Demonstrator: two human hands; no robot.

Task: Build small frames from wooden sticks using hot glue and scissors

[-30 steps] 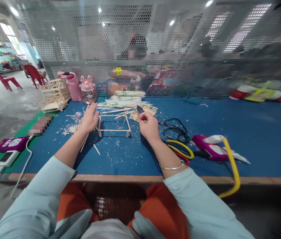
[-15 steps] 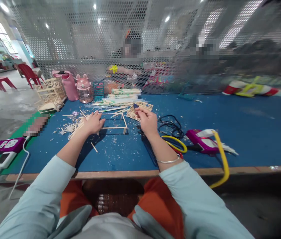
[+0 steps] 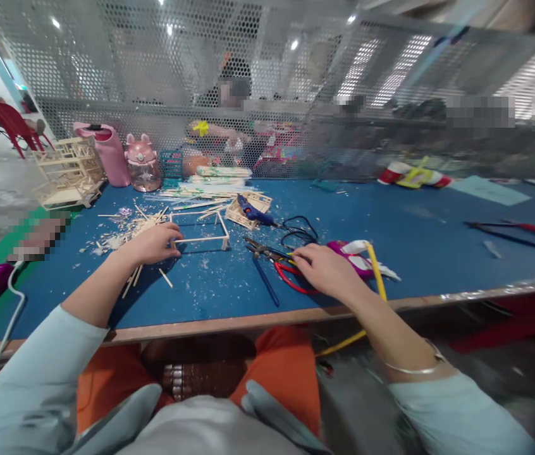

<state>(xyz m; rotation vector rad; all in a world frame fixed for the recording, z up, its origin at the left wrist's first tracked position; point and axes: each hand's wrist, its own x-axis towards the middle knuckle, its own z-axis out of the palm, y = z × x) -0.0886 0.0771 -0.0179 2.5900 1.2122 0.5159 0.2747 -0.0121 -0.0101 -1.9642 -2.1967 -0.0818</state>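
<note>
My left hand (image 3: 156, 243) has its fingers curled at the left end of a rectangular frame of thin wooden sticks (image 3: 203, 239), which stands on small legs. To the right, my right hand (image 3: 322, 268) closes its fingers on the handle of the pliers (image 3: 260, 248), whose dark jaws point left. A red handle loop (image 3: 291, 282) shows just below the hand. Beneath the jaws lies a slim dark blue tool (image 3: 266, 282), kind unclear. A blue glue gun (image 3: 254, 212) rests on a small wooden stick panel (image 3: 239, 216), beyond the pliers.
Loose sticks and scraps (image 3: 139, 227) lie around my left hand. Behind stand a stick model (image 3: 66, 170), a pink bottle (image 3: 113, 155) and a clear jar (image 3: 143, 167). A purple device (image 3: 355, 259) with a yellow strap sits right. A perforated metal screen (image 3: 153, 82) closes the back; a person is behind it.
My right hand has left the glue gun's side and moved right and nearer to the pliers. My left hand has curled its fingers at the frame. The view has turned right.
</note>
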